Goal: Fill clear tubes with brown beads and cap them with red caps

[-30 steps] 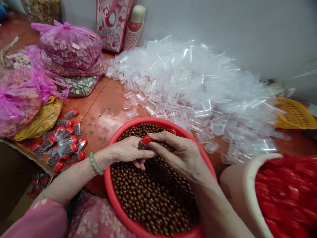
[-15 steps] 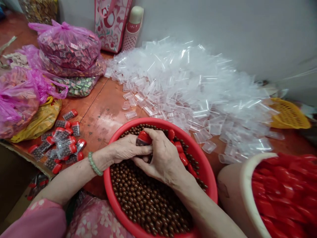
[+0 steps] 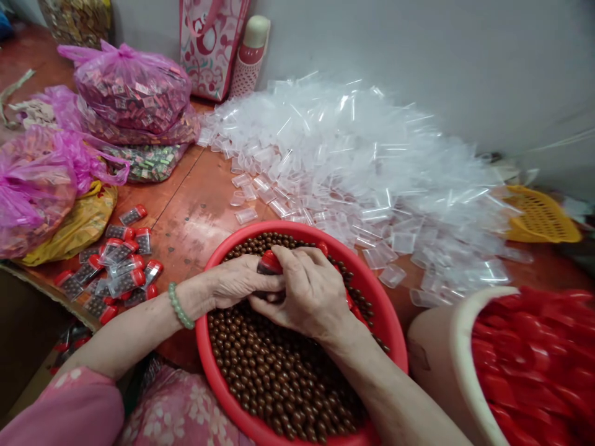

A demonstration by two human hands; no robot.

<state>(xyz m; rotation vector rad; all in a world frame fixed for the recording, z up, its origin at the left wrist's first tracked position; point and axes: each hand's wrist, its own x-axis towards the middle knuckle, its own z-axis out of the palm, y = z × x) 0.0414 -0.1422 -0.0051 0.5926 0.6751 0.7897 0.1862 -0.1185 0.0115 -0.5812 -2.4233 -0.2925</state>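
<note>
Over a red basin (image 3: 214, 365) full of shiny brown balls (image 3: 264, 365), my two hands meet around a small clear container (image 3: 268, 265) with a red cap. My left hand (image 3: 239, 280), with a green bead bracelet at the wrist, is closed around the container's body. The thumb and fingers of my right hand (image 3: 313, 294) are closed about its capped end, hiding part of it. Several loose red caps (image 3: 356, 310) lie on the balls, partly covered by my right hand.
Filled red-capped containers (image 3: 125, 266) lie in a heap at left, near bulging pink bags (image 3: 130, 93). Behind the basin spreads a pile of clear empty containers (image 3: 334, 155). A pale bucket (image 3: 437, 337) of red caps stands at right, a yellow basket (image 3: 542, 214) behind it.
My right hand's fingers have shifted over the container's cap and now cover more of the loose caps in the basin. My left hand stays nearly in place.
</note>
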